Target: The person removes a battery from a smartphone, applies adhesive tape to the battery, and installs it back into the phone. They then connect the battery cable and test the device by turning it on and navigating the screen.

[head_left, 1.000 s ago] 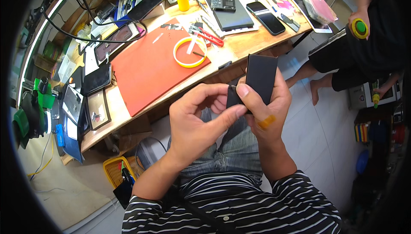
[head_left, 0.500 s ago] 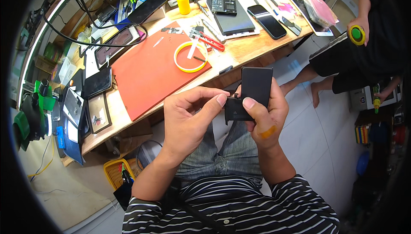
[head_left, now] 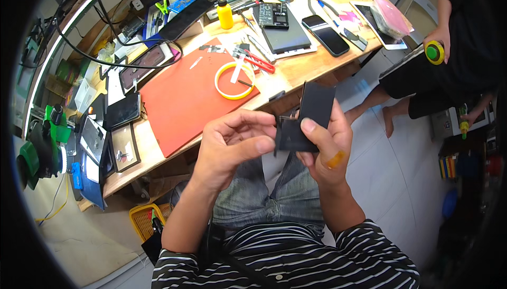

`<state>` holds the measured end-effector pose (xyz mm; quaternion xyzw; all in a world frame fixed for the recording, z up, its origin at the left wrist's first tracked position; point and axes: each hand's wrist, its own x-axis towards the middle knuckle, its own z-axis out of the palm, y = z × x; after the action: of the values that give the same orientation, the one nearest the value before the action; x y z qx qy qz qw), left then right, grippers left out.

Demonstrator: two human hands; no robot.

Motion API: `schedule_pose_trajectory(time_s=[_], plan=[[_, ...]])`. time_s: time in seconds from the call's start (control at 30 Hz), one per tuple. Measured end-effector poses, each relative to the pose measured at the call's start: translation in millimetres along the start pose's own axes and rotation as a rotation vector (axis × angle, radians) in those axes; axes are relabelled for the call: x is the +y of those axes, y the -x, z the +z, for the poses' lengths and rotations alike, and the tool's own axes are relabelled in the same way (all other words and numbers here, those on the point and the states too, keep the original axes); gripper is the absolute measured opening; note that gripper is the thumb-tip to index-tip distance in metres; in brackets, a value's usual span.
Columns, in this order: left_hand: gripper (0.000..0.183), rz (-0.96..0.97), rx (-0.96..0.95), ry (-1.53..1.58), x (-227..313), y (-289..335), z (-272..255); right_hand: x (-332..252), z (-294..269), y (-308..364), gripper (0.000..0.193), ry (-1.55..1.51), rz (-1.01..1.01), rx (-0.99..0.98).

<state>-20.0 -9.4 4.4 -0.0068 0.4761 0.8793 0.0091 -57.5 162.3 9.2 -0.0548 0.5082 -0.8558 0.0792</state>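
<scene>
A flat black L-shaped phone battery [head_left: 318, 101] is held over my lap, its long part pointing up and its short part to the left. My right hand [head_left: 330, 143] grips it, the thumb pressed on its face and the other fingers behind. A small thin tab shows in the inner corner of the L. At the battery's left edge is my left hand [head_left: 232, 143], thumb and forefinger apart and fingers loosely bent. Whether its fingertips touch the edge I cannot tell. An orange-brown patch [head_left: 335, 159] sits at the base of my right thumb.
Ahead is a wooden workbench [head_left: 296, 75] with an orange-red mat [head_left: 179, 99]. On it lie a yellow tape ring [head_left: 217, 84], red-handled cutter [head_left: 260, 63], yellow bottle [head_left: 224, 15] and black phone [head_left: 326, 35]. At the right another person's hand [head_left: 442, 40] holds a yellow-green round thing.
My left thumb and forefinger have parted from their pinch at the battery's small tab and moved slightly left and down. The battery has turned a little in my right hand.
</scene>
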Motion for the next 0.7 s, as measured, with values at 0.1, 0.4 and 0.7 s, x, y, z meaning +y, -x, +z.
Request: schedule_pose_trajectory(time_s=[0.1, 0.4, 0.7], plan=[[0.030, 0.331, 0.122, -0.616, -11.0, 6.7, 9.4, 6.2, -6.4, 3.0, 0.030, 0.067, -0.096, -0.064], [0.015, 0.643, 0.244, -1.043, -13.7, 4.4, 18.8, 8.0, -6.2, 8.5, 0.031, 0.134, -0.165, -0.020], [0.008, 0.156, 0.181, -0.413, -2.2, 8.9, 13.6, 2.4, -6.2, 1.7, 0.033, -0.003, -0.012, -0.060]])
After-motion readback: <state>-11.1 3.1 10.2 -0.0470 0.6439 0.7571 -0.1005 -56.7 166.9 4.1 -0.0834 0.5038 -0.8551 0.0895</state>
